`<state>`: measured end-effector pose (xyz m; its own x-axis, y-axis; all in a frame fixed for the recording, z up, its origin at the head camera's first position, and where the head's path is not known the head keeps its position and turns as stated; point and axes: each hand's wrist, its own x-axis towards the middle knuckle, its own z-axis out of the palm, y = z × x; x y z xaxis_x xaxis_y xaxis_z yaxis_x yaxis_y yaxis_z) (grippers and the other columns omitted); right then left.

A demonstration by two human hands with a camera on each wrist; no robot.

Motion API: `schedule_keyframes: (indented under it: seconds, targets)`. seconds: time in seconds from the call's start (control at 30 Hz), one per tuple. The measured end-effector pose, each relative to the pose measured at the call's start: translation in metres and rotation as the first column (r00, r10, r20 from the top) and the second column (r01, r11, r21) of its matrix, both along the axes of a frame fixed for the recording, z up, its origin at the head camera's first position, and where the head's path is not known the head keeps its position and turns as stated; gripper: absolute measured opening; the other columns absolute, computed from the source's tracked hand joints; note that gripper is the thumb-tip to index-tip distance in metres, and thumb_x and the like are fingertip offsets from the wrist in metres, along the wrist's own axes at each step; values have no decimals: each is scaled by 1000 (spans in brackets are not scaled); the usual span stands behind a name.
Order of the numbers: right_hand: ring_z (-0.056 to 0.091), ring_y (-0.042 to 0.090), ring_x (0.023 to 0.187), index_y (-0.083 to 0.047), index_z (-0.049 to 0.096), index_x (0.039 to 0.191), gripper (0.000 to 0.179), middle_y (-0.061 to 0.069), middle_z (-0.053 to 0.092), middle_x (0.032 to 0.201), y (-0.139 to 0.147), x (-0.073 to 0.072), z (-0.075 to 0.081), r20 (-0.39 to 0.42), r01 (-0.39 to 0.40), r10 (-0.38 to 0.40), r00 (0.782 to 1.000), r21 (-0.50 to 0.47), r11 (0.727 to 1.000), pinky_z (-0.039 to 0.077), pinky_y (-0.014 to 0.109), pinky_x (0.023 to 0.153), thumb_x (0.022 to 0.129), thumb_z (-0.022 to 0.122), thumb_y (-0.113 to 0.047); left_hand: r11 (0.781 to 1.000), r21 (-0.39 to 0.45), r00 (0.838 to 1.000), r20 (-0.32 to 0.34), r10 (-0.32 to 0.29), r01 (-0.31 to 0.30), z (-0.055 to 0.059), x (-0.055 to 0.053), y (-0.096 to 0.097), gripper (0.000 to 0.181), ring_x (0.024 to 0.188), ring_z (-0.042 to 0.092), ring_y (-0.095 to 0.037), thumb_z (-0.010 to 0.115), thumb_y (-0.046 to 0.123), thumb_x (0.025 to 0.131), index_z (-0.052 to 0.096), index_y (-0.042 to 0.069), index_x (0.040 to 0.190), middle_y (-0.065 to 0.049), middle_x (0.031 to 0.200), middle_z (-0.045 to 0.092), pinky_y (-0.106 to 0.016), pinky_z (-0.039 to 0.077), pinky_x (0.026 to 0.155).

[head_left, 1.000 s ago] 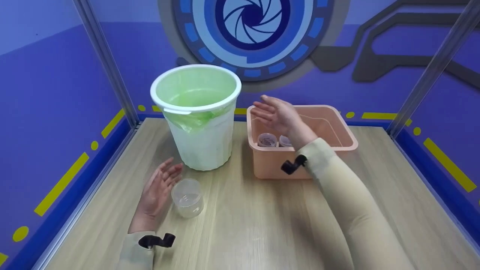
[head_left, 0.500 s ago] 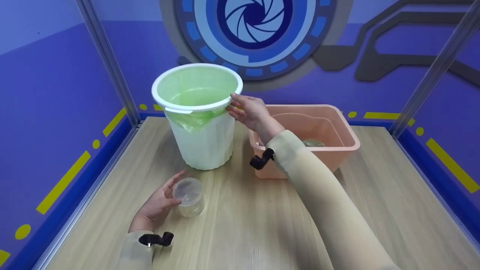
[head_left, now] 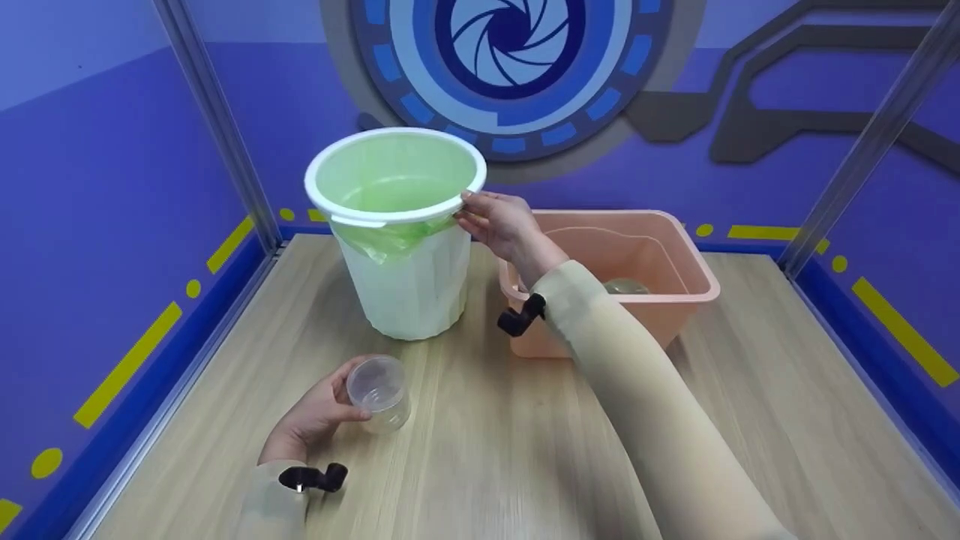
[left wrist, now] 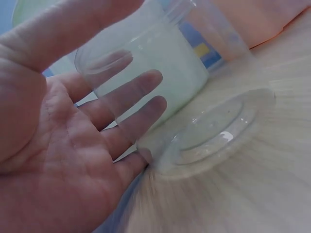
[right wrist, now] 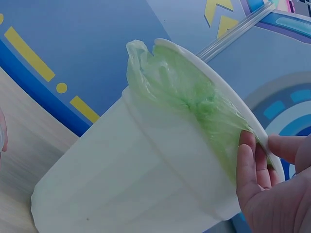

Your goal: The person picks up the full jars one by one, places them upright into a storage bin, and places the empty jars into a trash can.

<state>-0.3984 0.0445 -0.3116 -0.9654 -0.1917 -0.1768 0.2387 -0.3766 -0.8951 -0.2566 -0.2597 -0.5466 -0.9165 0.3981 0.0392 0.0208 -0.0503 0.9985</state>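
Note:
On the wooden table stands a clear plastic jar (head_left: 388, 418), upright and lidded or open at its cloudy top. My left hand (head_left: 319, 414) holds its left side, thumb in front and fingers behind. In the left wrist view those fingers (left wrist: 141, 82) show through the clear wall. At the back left, a white trash bin (head_left: 412, 292) has a light green bag (right wrist: 214, 121) folded over its edge. My right hand (head_left: 506, 225) pinches the bin's right rim, thumb on top and fingers underneath against the bag.
A salmon-pink plastic tub (head_left: 675, 298) stands right of the bin, partly behind my right forearm. A clear round container (head_left: 627, 286) shows inside it. Blue-purple panels (head_left: 97, 225) and metal posts (head_left: 225, 142) enclose the table.
My right hand has moved left from over the tub to the bin's rim and grips it. The left hand's fingers and thumb have closed round the jar.

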Motion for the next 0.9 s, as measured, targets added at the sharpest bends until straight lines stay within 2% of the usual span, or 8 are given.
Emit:
schedule_keyframes:
  seconds: [0.3,0.4,0.5,0.6,0.73,0.8,0.9]
  targets:
    - [71,16,82,3,68,122,25,9,71,92,1,-1,0,23,0,0,1000,-14,1000,65,21,75,100,66,-7,999,-10,999,1,33,-33,2,1,0,94,139,47,-30,80,-9,76,30,-4,156,-16,152,48,-28,46,114]
    - [71,16,82,3,68,121,25,9,72,92,1,-1,1,23,1,-1,1000,-14,1000,65,21,74,99,66,-7,998,-11,998,-4,65,-65,9,1,1,93,137,48,-26,79,-9,77,29,-4,156,-6,148,52,-27,46,113]
    - [71,15,82,4,67,123,26,9,72,92,1,-1,0,12,1,-1,1000,-1,1000,65,21,74,100,66,-7,990,-15,990,-7,143,-143,23,3,6,92,133,49,-17,79,-9,78,30,-1,156,7,141,55,-24,48,109]
    - [71,15,83,5,66,127,29,9,71,91,1,-1,-2,3,-5,5,1000,12,1000,65,21,76,100,65,-7,975,-8,974,-37,222,-222,49,7,14,93,130,49,-14,80,-9,77,32,3,156,11,138,54,-24,49,106]
    - [71,15,83,4,66,128,30,8,72,91,1,-1,-4,-8,-13,13,1000,22,1000,65,21,77,100,65,-8,945,87,939,-112,324,-316,95,13,32,89,128,47,-17,78,-11,78,37,8,154,7,137,53,-28,49,104]
    - [72,15,82,4,67,124,27,8,72,90,1,-2,-4,-16,-14,14,1000,20,1000,65,21,76,100,65,-9,918,171,912,-144,384,-359,124,15,42,87,127,47,-18,77,-11,80,37,10,154,5,137,53,-27,50,102]
    - [72,15,79,3,68,118,21,8,72,89,1,-2,-1,-24,-17,17,1000,14,1000,65,21,74,100,65,-8,862,294,857,-192,477,-413,167,12,56,87,128,45,-20,78,-11,80,38,11,154,2,138,51,-25,53,101]
